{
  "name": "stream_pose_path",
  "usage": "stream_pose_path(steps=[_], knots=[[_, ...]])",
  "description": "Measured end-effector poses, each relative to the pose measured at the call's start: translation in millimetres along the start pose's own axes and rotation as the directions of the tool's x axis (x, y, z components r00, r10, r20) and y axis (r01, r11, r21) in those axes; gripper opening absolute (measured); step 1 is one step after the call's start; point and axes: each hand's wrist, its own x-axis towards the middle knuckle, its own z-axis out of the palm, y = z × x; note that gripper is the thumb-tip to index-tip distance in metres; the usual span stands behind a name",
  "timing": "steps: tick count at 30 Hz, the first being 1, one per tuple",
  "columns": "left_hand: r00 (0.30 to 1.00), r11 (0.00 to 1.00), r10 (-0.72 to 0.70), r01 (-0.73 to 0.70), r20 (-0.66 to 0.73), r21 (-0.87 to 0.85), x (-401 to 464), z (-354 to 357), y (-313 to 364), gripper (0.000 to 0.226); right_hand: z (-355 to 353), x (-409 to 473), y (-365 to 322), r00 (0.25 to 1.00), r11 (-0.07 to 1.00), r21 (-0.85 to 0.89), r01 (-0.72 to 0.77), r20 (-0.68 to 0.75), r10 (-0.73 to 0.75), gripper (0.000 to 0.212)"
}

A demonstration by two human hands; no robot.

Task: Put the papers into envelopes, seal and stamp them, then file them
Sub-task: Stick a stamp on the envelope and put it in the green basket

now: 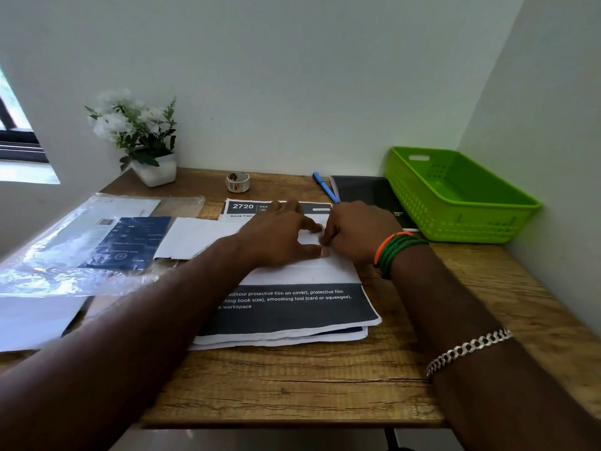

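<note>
A white envelope (302, 273) lies on a stack of printed papers (286, 312) in the middle of the wooden desk (292, 379). My left hand (279, 236) lies flat on the envelope, fingers spread. My right hand (354, 234) is beside it, with its fingertips pinched against something small on the envelope's upper right part; I cannot make out what it is. Another white envelope (198, 237) pokes out to the left under my left forearm. A roll of tape (238, 182) stands at the back of the desk.
A green plastic basket (455, 196) sits at the back right, beside a black notebook (367, 193) and a blue pen (325, 187). A clear plastic pack of envelopes (91, 242) covers the left side. A white flower pot (156, 172) stands at the back left.
</note>
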Motion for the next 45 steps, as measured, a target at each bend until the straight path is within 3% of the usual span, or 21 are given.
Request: stream_pose_path(steps=[4, 6, 16, 22, 26, 31, 35, 38, 45], knots=[[1.0, 1.0, -0.002, 0.001, 0.003, 0.007, 0, 0, 0, 0.07, 0, -7, 9, 0.997, 0.946, 0.323, -0.037, -0.057, 0.059, 0.02], [1.0, 1.0, -0.002, 0.002, 0.006, 0.013, 0, 0, 1, 0.069, 0, -7, 11, 0.987, 0.918, 0.391, -0.067, -0.11, 0.119, 0.022], [1.0, 1.0, 0.002, -0.002, 0.009, 0.026, -1, 0, 1, 0.069, 3, -4, 5, 0.993, 0.985, 0.158, -0.066, -0.089, 0.081, 0.013], [1.0, 1.0, -0.007, 0.006, 0.012, 0.026, 1, 0, 1, 0.069, 7, 0, 12, 0.977, 0.929, 0.357, -0.103, -0.137, 0.161, 0.019], [1.0, 1.0, -0.003, 0.003, 0.008, 0.021, 0, 1, 1, 0.068, 12, 4, 12, 0.98, 0.948, 0.286, -0.138, -0.098, 0.173, 0.014], [1.0, 1.0, 0.002, -0.002, 0.01, 0.023, 0, 1, 1, 0.069, 11, 9, 8, 0.981, 0.977, 0.135, -0.168, -0.072, 0.178, 0.028], [1.0, 1.0, 0.005, -0.005, 0.004, 0.022, 0, 1, 0, 0.069, 10, 2, 9, 0.978, 0.957, 0.25, -0.148, -0.105, 0.179, 0.014], [1.0, 1.0, 0.006, -0.006, 0.006, 0.016, 0, 1, 0, 0.069, 9, -2, 10, 0.97, 0.933, 0.326, -0.15, -0.137, 0.203, 0.02], [1.0, 1.0, 0.005, -0.005, 0.002, 0.016, -1, 1, 0, 0.069, 10, 3, 5, 0.973, 0.963, 0.177, -0.203, -0.07, 0.218, 0.024]])
